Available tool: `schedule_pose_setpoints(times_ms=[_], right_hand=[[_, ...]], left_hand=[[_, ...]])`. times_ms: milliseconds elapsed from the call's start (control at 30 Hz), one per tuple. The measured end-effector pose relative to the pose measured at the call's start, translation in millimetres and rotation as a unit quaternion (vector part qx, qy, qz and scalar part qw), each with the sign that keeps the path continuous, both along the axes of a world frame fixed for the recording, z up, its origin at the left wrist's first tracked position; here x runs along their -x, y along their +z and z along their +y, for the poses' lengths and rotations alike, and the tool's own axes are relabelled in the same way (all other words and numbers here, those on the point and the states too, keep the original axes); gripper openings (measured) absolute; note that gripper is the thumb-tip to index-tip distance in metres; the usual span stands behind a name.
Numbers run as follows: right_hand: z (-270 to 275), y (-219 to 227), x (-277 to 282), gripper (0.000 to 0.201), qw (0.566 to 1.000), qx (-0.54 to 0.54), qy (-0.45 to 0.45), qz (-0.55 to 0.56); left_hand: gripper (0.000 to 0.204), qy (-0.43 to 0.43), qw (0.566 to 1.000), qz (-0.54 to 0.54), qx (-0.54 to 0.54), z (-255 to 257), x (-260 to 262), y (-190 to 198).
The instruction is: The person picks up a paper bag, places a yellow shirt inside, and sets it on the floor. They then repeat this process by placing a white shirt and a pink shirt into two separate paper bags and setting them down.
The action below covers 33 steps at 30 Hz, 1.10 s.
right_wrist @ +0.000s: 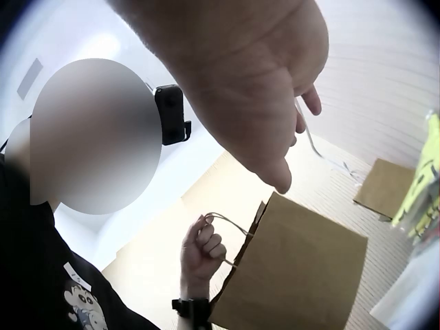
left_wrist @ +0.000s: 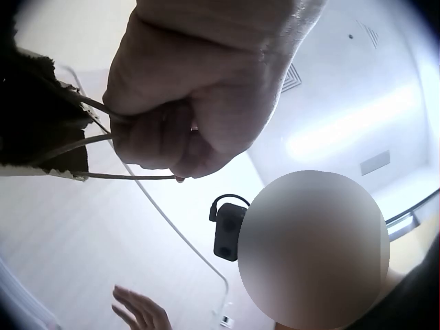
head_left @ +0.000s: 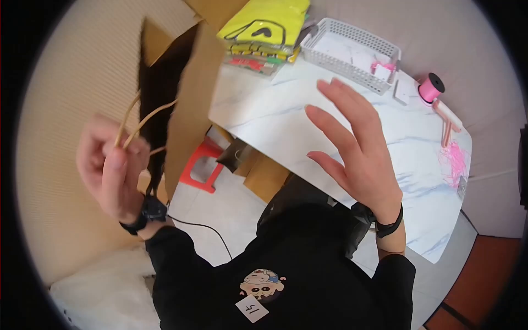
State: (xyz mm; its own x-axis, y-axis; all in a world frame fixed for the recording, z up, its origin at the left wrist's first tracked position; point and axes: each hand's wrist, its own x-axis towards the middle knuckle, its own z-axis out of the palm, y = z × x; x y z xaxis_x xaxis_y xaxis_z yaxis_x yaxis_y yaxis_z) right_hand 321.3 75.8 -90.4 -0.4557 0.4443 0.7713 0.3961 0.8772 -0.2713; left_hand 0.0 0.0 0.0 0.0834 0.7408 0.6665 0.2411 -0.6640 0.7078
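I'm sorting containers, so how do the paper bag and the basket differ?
The paper bag is brown, the basket pale grey. The bag's side is plain, the basket's wall full of holes. The bag is held by its handles; the basket stands on the table. Both are open-topped.

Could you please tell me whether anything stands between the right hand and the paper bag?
Nothing visible does: the right hand is raised, with open space to the paper bag, whose handles the left hand grips.
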Motion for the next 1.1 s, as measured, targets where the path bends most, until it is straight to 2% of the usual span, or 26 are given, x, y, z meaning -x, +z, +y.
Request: schedule_pose_setpoints(times_ms=[33, 67, 100, 133, 200, 233, 267, 333, 367, 400, 433, 467, 500, 600, 667, 700, 733, 767, 800, 833, 867, 933, 967, 1033, 1067, 1100], right_hand=[[0.9, 6.2, -9.3, 0.071, 1.0, -0.009, -0.009, 0.002], [2.0, 11.5, -20.1, 0.082, 0.998, -0.048, -0.037, -0.011], [2.5, 15.7, -29.6, 0.093, 0.994, -0.087, -0.065, -0.027], [1.5, 18.9, -38.8, 0.093, 0.992, -0.092, -0.077, -0.03], [-0.5, 24.6, -58.8, 0.097, 0.979, -0.073, -0.181, -0.054], [1.8, 23.3, -70.9, 0.102, 0.975, -0.086, -0.201, -0.039], [3.4, 25.1, -81.0, 0.102, 0.97, -0.089, -0.22, -0.045], [1.0, 26.6, -105.8, 0.101, 0.951, -0.094, -0.28, -0.093], [1.0, 24.2, -115.3, 0.08, 0.945, -0.1, -0.284, -0.128], [-4.3, 16.0, -124.0, 0.08, 0.94, -0.099, -0.299, -0.133], [-9.3, 9.9, -130.4, 0.067, 0.93, -0.102, -0.311, -0.169], [-13.5, 6.7, -136.8, 0.054, 0.919, -0.107, -0.319, -0.205], [-25.5, 4.2, -140.8, 0.03, 0.908, -0.131, -0.34, -0.206], [-61.8, -5.2, -151.8, 0.023, 0.908, -0.107, -0.317, -0.251], [-91.0, -0.2, -139.3, 0.019, 0.904, -0.086, -0.312, -0.279], [-99.4, 4.7, -135.9, 0.016, 0.9, -0.078, -0.306, -0.3], [-106.4, 7.0, -133.7, 0.016, 0.9, -0.072, -0.313, -0.294], [-113.3, 7.5, -131.5, 0.015, 0.9, -0.064, -0.296, -0.313], [-120.3, 7.5, -129.0, 0.015, 0.901, -0.053, -0.277, -0.33], [-124.5, 9.7, -127.4, 0.017, 0.892, -0.056, -0.263, -0.363], [-127.9, 9.7, -127.1, 0.017, 0.895, -0.046, -0.264, -0.358], [-135.2, 14.5, -122.8, 0.037, 0.883, 0.029, -0.249, -0.397], [-137.6, 20.8, -122.5, 0.037, 0.883, 0.034, -0.246, -0.398], [-141.6, 33.6, -123.9, 0.061, 0.868, 0.135, -0.272, -0.392], [-143.3, 37.0, -125.4, 0.061, 0.868, 0.136, -0.272, -0.392], [-145.1, 39.4, -127.4, 0.074, 0.842, 0.18, -0.298, -0.412]], left_hand=[[0.024, -0.032, 0.999, 0.011, -0.01, 16.1, -18.3, 10.5], [0.024, -0.034, 0.999, 0.034, -0.001, 30.1, -36.5, 20.0], [0.022, -0.072, 0.995, 0.058, 0.038, 46.1, -54.5, 28.0], [0.021, -0.153, 0.981, 0.089, 0.083, 65.2, -70.8, 36.9], [0.015, -0.291, 0.939, 0.09, 0.16, 100.2, -111.7, 46.6], [0.019, -0.306, 0.927, 0.134, 0.17, 119.4, -133.7, 49.7], [0.017, -0.365, 0.902, 0.114, 0.2, 147.7, -140.0, 42.7], [0.018, -0.451, 0.84, 0.168, 0.251, 182.9, -171.7, 45.0], [0.018, -0.467, 0.832, 0.168, 0.247, 192.0, -187.0, 39.9], [0.018, -0.478, 0.819, 0.122, 0.292, 199.1, -202.4, 33.3], [0.02, -0.483, 0.804, 0.076, 0.337, 205.3, -215.4, 27.6], [0.02, -0.492, 0.8, 0.078, 0.335, 210.5, -226.2, 23.7], [0.021, -0.483, 0.8, 0.054, 0.352, 214.4, -234.2, 18.8], [0.024, -0.495, 0.787, 0.026, 0.367, 233.1, -250.0, -4.6], [0.026, -0.376, 0.898, 0.082, 0.213, 215.9, -259.8, -11.4], [0.03, -0.318, 0.915, 0.201, 0.146, 206.3, -258.5, -8.5], [0.03, -0.324, 0.911, 0.208, 0.148, 197.3, -256.0, -13.4], [0.037, -0.294, 0.905, 0.307, -0.012, 187.8, -251.7, -20.2], [0.045, -0.257, 0.866, 0.393, -0.17, 181.3, -245.9, -27.4], [0.056, -0.225, 0.831, 0.46, -0.219, 180.1, -237.5, -32.4], [0.056, -0.233, 0.828, 0.464, -0.213, 183.4, -234.0, -37.4], [0.045, -0.093, 0.78, 0.567, -0.247, 186.6, -222.6, -43.6], [0.036, -0.059, 0.766, 0.614, -0.184, 188.0, -218.4, -39.3], [0.032, -0.029, 0.768, 0.621, -0.153, 203.4, -207.2, -38.6], [0.028, 0.002, 0.769, 0.627, -0.125, 207.0, -204.9, -37.7], [0.024, 0.002, 0.808, 0.568, -0.156, 201.9, -201.1, -40.3]])
